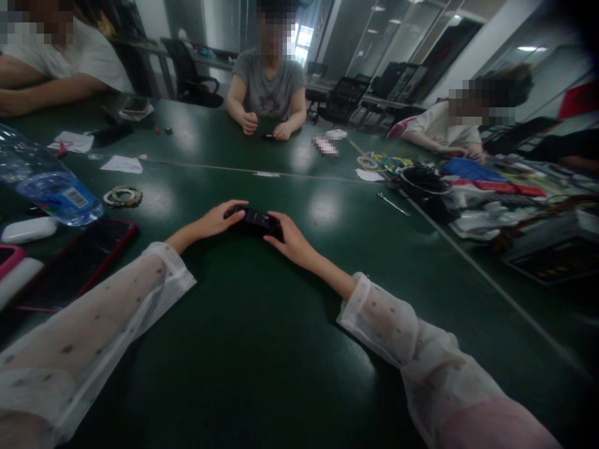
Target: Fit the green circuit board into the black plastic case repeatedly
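Observation:
Both hands hold a small black device (pixel 256 219), phone-like with faint markings on its top face, low over the dark green table (pixel 262 349). My left hand (pixel 219 219) is closed around its left end, thumb lying on top. At the opposite end, my right hand (pixel 291 237) grips it with the fingers behind and the thumb along the near side. The device lies sideways between them; its underside and the fingertips beneath are hidden. Sheer, pale spotted sleeves cover both forearms.
On the left are a water bottle (pixel 70 193), a large dark phone (pixel 84 262), a white case (pixel 29 230) and a tape roll (pixel 122 196). A wrench (pixel 394 204) lies right, near piled cables (pixel 423 181) and a metal box (pixel 556 243). Several people sit around the table.

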Demonstrator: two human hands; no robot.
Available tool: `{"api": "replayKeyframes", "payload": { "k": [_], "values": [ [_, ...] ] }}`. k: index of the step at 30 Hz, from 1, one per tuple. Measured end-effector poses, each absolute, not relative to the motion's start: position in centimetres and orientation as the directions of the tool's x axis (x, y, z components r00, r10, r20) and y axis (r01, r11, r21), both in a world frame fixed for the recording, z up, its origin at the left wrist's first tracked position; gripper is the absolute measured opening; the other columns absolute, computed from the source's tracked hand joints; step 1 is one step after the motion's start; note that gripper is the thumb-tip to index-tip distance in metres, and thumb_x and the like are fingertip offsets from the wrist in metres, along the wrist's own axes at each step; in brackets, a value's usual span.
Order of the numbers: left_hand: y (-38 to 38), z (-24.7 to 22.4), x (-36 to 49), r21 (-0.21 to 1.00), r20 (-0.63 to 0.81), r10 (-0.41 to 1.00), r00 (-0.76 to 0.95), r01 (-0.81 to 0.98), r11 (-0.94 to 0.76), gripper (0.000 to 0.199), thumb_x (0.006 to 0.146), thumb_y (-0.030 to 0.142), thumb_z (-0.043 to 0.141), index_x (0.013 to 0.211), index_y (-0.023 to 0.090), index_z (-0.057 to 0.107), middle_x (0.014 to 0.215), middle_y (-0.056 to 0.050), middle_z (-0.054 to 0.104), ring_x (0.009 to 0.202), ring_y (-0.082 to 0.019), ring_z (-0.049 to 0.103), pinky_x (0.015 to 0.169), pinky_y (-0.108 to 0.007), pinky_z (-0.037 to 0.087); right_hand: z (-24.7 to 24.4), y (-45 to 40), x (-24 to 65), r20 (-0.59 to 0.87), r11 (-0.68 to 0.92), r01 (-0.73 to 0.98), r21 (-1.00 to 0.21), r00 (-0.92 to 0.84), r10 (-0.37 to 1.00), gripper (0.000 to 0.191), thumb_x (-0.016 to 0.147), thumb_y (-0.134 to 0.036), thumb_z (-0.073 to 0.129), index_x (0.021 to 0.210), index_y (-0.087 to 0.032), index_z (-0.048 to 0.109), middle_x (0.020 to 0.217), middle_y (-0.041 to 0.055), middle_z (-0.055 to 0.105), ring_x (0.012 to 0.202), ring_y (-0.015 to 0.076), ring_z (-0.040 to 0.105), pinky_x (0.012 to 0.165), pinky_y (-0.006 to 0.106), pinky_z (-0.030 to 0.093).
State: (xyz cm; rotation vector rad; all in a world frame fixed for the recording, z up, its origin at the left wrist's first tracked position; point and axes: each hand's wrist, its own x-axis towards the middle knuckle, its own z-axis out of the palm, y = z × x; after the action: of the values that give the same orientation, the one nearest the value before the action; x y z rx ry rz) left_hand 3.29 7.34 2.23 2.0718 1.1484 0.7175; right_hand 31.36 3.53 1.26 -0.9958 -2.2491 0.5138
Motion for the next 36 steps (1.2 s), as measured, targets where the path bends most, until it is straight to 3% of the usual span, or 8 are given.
{"api": "replayKeyframes", "payload": {
  "k": [7, 13, 22, 36],
  "values": [
    [7.26, 2.39, 3.23, 0.768, 0.114, 0.883, 0.455, 0.523, -0.369, 0.073, 0.097, 0.076, 0.036, 0.144, 0.025, 0.058, 0.144, -0.012, 0.06, 0.131, -0.033, 0.056, 0.113, -0.051, 0.041, 1.16, 3.63, 31.51, 0.403, 0.65, 0.496, -0.576, -0.52, 0.753, 0.061, 0.092, -0.032, 0.071, 0.145, -0.025, 0.042, 0.141, 0.0156, 0.057, 0.129, 0.0329, 0.059, 0.11, 0.061, 0.049],
    [6.92, 2.96, 3.35, 0.801, 0.071, 0.896, 0.438, 0.51, -0.313, 0.067, 0.098, 0.073, 0.036, 0.142, 0.028, 0.061, 0.143, -0.009, 0.061, 0.131, -0.032, 0.056, 0.112, -0.049, 0.042, 1.74, 3.12, 31.35, 0.445, 0.707, 0.5, -0.5, -0.552, 0.705, 0.059, 0.092, -0.032, 0.07, 0.144, -0.025, 0.044, 0.136, 0.0146, 0.059, 0.126, 0.0338, 0.058, 0.109, 0.062, 0.049],
    [7.38, 2.52, 3.06, 0.753, 0.077, 0.882, 0.465, 0.552, -0.357, 0.067, 0.099, 0.071, 0.036, 0.142, 0.026, 0.061, 0.145, -0.011, 0.059, 0.132, -0.032, 0.054, 0.112, -0.048, 0.041, 1.93, 2.84, 31.26, 0.499, 0.776, 0.471, -0.42, -0.594, 0.631, 0.054, 0.094, -0.028, 0.067, 0.142, -0.025, 0.044, 0.134, 0.0141, 0.058, 0.122, 0.0331, 0.057, 0.104, 0.058, 0.052],
    [7.28, 2.62, 3.21, 0.759, 0.104, 0.87, 0.481, 0.528, -0.382, 0.06, 0.099, 0.069, 0.037, 0.137, 0.031, 0.064, 0.142, -0.006, 0.063, 0.13, -0.031, 0.055, 0.113, -0.05, 0.039, 1.65, 2.87, 31.22, 0.434, 0.727, 0.488, -0.483, -0.588, 0.682, 0.058, 0.094, -0.038, 0.067, 0.144, -0.026, 0.04, 0.138, 0.0153, 0.056, 0.129, 0.0345, 0.058, 0.111, 0.063, 0.048]
  ]
}}
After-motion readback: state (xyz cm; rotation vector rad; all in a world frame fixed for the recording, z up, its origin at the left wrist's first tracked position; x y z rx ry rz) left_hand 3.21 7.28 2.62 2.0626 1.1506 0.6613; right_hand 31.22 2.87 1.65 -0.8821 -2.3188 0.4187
